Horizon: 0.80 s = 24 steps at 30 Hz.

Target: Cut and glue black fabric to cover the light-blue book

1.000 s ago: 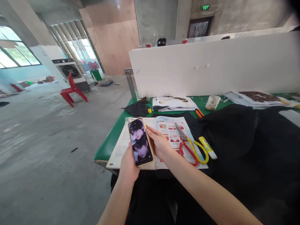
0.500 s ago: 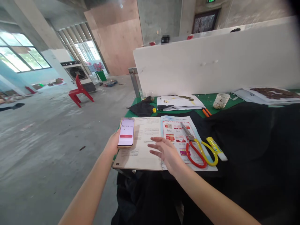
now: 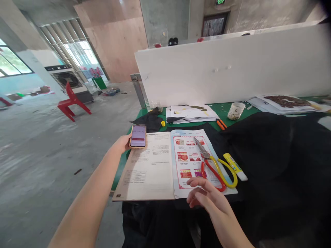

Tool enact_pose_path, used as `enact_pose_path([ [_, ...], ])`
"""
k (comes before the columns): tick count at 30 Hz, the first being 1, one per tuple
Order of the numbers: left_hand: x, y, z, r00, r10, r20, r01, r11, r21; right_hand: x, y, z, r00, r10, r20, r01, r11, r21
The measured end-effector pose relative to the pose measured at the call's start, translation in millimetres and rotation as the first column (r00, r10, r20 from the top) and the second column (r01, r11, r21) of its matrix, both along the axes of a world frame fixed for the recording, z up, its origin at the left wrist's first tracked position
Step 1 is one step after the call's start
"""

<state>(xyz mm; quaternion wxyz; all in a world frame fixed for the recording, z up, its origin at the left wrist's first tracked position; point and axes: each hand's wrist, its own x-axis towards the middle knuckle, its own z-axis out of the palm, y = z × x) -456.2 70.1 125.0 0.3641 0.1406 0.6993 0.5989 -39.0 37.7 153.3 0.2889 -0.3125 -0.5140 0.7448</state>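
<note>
Yellow-cased phone (image 3: 138, 136) in outstretched left hand (image 3: 123, 143)

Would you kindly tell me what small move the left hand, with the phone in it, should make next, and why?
Probably setting the phone down and letting go: the left hand grips its left side at the far left corner of the open book, while the right hand looks empty near the scissors.
</note>
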Motion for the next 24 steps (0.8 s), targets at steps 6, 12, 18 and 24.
enact_pose_path([
  [6,-17,24,-6.6,0.999,-0.028,-0.017,0.026,0.995,-0.095,16,6,-7.0,0.998,-0.043,0.045,0.039,0.995,0.087],
  [12,-23,24,-10.5,0.992,-0.118,-0.046,0.110,0.983,-0.145,22,11,-18.1,0.995,-0.069,0.076,0.061,0.993,0.105],
  [18,-30,24,-10.9,0.980,-0.178,-0.083,0.163,0.973,-0.162,21,12,-21.6,0.993,-0.059,0.100,0.049,0.994,0.103],
  [24,-29,21,-7.9,0.969,-0.204,-0.141,0.181,0.970,-0.159,21,12,-21.5,0.992,-0.071,0.105,0.059,0.992,0.107],
])
